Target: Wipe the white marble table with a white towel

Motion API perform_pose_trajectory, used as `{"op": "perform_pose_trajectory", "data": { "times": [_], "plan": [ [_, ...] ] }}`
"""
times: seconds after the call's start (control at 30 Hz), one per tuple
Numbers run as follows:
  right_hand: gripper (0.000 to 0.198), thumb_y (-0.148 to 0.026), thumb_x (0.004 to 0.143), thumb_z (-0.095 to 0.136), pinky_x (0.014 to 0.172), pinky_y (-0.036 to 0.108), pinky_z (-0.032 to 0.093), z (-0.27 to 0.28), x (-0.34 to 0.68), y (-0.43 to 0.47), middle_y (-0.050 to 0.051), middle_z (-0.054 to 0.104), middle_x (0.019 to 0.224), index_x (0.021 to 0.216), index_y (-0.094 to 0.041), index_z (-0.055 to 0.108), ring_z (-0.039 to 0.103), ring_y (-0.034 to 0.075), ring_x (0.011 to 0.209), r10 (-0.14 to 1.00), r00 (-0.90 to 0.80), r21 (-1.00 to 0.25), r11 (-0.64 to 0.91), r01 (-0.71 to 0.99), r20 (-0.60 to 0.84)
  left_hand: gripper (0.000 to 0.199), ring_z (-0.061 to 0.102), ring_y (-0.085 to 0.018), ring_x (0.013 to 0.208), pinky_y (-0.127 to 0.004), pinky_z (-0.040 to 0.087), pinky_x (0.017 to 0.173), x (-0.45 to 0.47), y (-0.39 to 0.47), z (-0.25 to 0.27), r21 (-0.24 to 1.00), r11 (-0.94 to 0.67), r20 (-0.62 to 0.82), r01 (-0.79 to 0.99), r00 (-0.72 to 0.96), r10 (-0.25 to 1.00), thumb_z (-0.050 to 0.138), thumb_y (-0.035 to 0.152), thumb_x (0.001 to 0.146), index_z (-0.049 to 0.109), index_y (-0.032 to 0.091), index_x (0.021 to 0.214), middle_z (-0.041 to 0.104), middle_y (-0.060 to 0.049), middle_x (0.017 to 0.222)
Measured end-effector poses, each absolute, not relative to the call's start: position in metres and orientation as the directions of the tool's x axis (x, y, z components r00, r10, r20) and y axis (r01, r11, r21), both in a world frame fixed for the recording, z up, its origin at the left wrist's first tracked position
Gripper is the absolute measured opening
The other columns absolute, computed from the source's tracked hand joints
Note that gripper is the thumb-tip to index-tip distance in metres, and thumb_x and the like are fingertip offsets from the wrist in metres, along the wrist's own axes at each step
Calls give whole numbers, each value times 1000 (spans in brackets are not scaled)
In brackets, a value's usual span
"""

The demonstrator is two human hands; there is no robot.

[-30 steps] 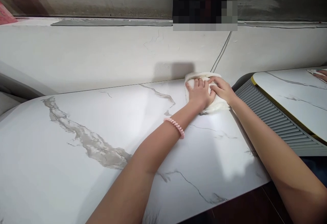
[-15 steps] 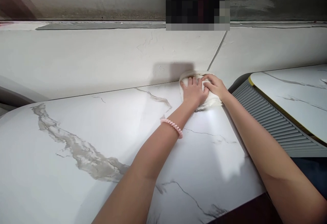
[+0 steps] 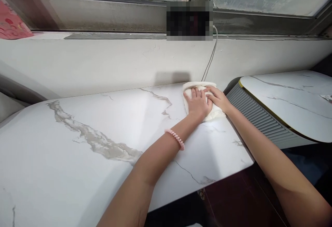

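A cream-white cloth (image 3: 217,113) lies on the white marble-patterned tabletop (image 3: 124,116), at its far right end against the wall. My left hand (image 3: 198,104) presses on it from above, fingers spread flat. A pink coiled band (image 3: 176,138) circles the left wrist. Beside it, my right hand (image 3: 219,99) rests on the right part of the cloth, its thumb and forefinger stretched apart and nearly touching the left hand. The other right fingers are partly hidden.
To the right stands a second marble-patterned table (image 3: 287,97) with a gold edge and ribbed grey side (image 3: 261,114). A grey cable (image 3: 211,59) runs down the white wall (image 3: 103,63). A pixelated dark block (image 3: 189,21) covers part of the window sill. Dark red floor (image 3: 233,196) shows below.
The view has shifted, showing more window above and the table's near right corner. Both hands stay on the cloth at the table's far right end.
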State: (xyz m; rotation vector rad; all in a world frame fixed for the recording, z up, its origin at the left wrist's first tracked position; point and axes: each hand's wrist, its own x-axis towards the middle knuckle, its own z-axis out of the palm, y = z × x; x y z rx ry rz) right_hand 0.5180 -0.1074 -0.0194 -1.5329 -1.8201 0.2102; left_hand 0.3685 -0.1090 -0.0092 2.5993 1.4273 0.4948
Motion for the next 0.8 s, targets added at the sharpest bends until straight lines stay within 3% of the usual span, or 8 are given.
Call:
{"op": "perform_pose_trajectory", "data": {
  "times": [0.53, 0.8],
  "plan": [
    [26, -42, 92, 44, 107, 55, 35, -11, 496, -246, 7, 65, 121, 105, -27, 62, 51, 31, 128, 934, 32, -510, 166, 844, 356, 60, 27, -34, 144, -67, 23, 112, 346, -221, -5, 248, -662, 219, 707, 625, 749, 28, 39, 99, 38, 4, 146, 34, -22, 155],
    [22, -38, 93, 46, 108, 52, 35, -13, 464, -268, 7, 64, 120, 105, -27, 60, 50, 29, 129, 926, -21, -492, 219, 843, 377, 60, 32, -37, 141, -64, 23, 113, 308, -245, 7, 117, -698, 158, 706, 681, 715, 27, 37, 100, 37, -1, 146, 38, -24, 152]
  ]
}}
